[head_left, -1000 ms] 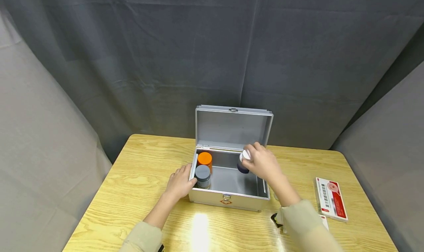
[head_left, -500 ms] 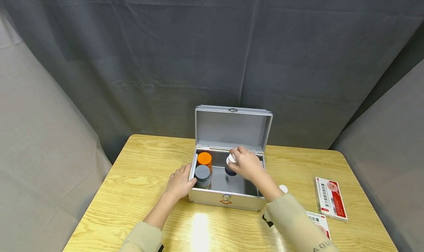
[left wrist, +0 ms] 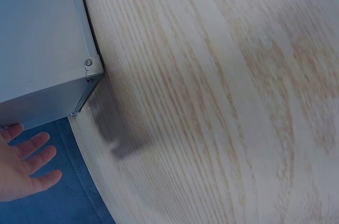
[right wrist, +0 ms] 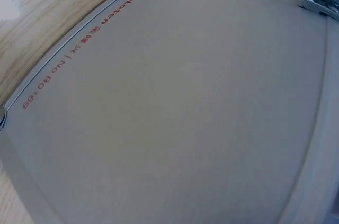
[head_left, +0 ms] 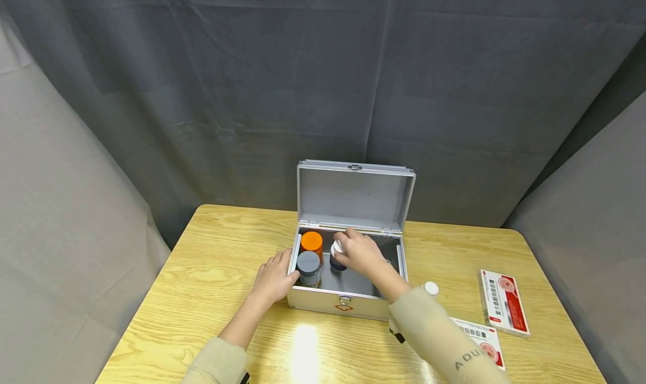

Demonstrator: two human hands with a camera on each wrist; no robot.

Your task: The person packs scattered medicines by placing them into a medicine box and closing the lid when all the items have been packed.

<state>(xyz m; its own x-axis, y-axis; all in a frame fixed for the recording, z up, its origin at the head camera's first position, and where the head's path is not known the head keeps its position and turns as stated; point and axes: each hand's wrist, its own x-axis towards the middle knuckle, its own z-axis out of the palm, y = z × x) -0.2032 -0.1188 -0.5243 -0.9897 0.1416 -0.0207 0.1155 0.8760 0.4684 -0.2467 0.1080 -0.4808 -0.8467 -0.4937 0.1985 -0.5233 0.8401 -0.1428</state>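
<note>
1. Right hand [head_left: 360, 254]: reaches into the case from the right; thumb and fingers pinch the white cap of a dark bottle [head_left: 337, 262]. Gap between fingertips narrow, filled by the cap.
2. Dark bottle: inside the case, just right of two jars. Whether its base touches the case floor, cannot tell.
3. Left hand [head_left: 273, 277]: at the case's left side, thumb at the rim. Left wrist view shows its fingers straight and spread, beside the side wall; no object held.
4. Orange-lidded jar [head_left: 312, 242]: upright in the back left corner of the case. Grey-lidded jar [head_left: 309, 262]: upright directly in front of it.
5. Metal case [head_left: 315, 301]: lid [head_left: 355, 196] raised at the back. Front wall carries a latch [head_left: 345, 301] and a red emblem [head_left: 344, 308]; right wrist view adds red lettering [right wrist: 79, 52] along the lower edge.
6. White round cap [head_left: 431, 288]: right of the case, partly behind the right sleeve [head_left: 444, 339].
7. Red-and-white box [head_left: 504, 303]: flat, far right. Second box [head_left: 479, 339]: flat, nearer the person, partly covered by the sleeve.
8. Support: wood-grain table [head_left: 217, 283]. Backdrop: dark grey curtain [head_left: 272, 92].
</note>
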